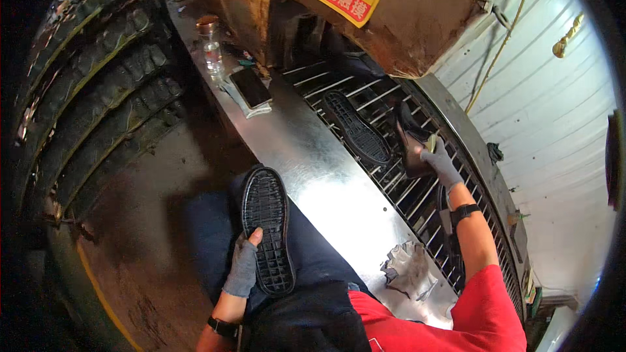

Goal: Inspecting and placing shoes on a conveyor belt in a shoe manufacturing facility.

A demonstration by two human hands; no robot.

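Sheet-metal desk (313, 169) runs from 11 o'clock to 5 o'clock, beside a wire conveyor rack (391, 156) under a rusty oven housing. Left hand (244, 264), gloved, is clenched on the edge of a black shoe sole (267, 228) resting tread-up on the lap at 6 o'clock. Right hand (440, 163), gloved, grasps a dark shoe upper (412, 146) on the rack at 3 o'clock. Risks: the sole may slide off the lap; the heated rack may burn the bare forearm. A second sole (357, 129) lies at 1 o'clock.
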